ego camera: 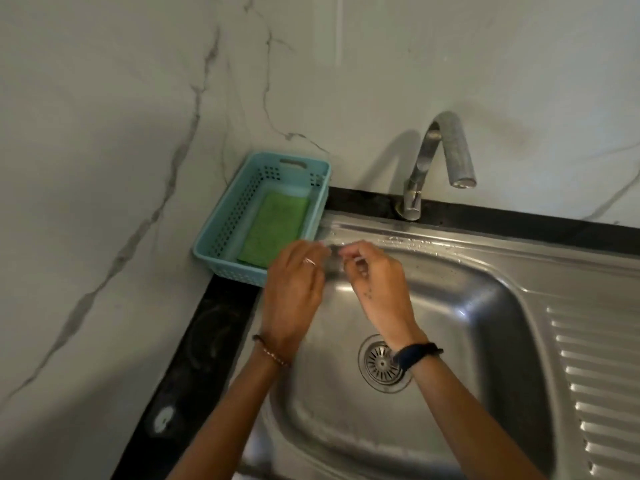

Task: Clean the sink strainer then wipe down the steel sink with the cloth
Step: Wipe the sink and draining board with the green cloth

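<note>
One round slotted steel strainer (381, 364) in drain.

Blue perforated basket (221, 233), green sponge (273, 230), grey-veined white wall (104, 133)

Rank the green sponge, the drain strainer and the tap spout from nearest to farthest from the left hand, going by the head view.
From the left hand:
1. Green sponge, in the blue basket just beyond the fingers.
2. Drain strainer, in the basin floor, to the right.
3. Tap spout, far right at the back wall.
</note>
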